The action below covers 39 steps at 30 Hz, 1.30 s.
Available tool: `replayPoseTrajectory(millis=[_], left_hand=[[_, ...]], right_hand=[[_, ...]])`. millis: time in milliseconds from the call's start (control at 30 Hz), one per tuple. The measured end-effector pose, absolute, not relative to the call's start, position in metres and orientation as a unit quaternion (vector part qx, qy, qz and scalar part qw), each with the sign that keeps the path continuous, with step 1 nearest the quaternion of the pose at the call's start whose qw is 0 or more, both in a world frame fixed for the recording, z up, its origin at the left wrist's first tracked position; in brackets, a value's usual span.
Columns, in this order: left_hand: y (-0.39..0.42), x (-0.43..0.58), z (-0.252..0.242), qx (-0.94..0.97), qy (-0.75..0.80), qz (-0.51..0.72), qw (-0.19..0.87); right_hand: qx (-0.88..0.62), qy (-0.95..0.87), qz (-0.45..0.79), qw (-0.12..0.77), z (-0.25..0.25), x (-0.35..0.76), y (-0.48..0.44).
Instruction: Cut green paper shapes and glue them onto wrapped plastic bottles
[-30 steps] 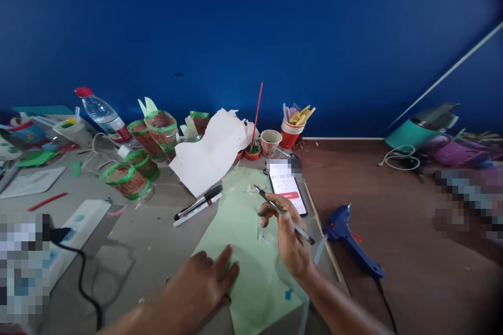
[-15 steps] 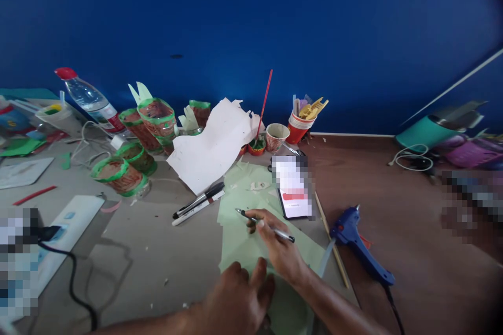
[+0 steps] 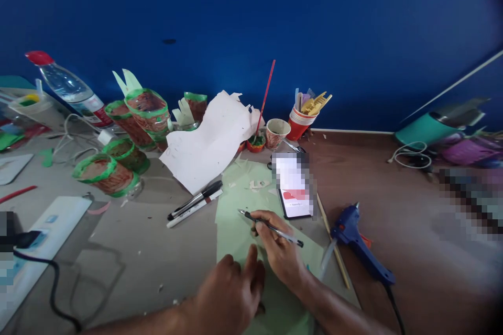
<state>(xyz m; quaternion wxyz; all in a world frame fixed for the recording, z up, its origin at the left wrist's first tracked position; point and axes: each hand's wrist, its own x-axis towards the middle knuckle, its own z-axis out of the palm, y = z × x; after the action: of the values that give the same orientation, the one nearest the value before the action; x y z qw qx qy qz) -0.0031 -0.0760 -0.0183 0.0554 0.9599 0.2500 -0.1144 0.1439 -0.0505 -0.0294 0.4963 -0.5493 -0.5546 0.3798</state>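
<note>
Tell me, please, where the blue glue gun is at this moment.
In the head view, the blue glue gun lies right of centre, mostly on the brown tabletop, beside the wooden stick and to the right of the right hand.

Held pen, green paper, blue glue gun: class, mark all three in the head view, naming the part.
Held pen (image 3: pixel 283 234), head view: the barrel.
Green paper (image 3: pixel 228 217), head view: bare area left of the pen tip.
Blue glue gun (image 3: pixel 359 244), head view: top of its handle.
</note>
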Motion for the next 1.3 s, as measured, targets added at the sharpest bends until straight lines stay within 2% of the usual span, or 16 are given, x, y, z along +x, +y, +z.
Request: replayPoseTrajectory(millis=[200,433,933,1167,1300], left_hand=[[-0.073,-0.005,-0.02,0.961,0.244,-0.1,0.088],[-0.076,-0.013,-0.043,0.97,0.232,0.065,0.034],[-0.074,-0.014,-0.044,0.971,0.218,0.071,0.067],[-0.077,-0.016,-0.049,0.972,0.209,0.075,0.079],[-0.078,-0.016,-0.049,0.968,0.222,0.088,0.072]], right_hand=[[-0.527,-0.594,0.373,0.481,-0.029,0.144,-0.052],[-0.505,-0.645,0.361,0.445,-0.026,0.144,-0.054],[-0.473,-0.707,0.312,0.424,-0.026,0.144,-0.055],[-0.392,-0.718,0.399,0.416,-0.023,0.138,-0.05],[-0.39,-0.717,0.383,0.434,-0.021,0.136,-0.048]])
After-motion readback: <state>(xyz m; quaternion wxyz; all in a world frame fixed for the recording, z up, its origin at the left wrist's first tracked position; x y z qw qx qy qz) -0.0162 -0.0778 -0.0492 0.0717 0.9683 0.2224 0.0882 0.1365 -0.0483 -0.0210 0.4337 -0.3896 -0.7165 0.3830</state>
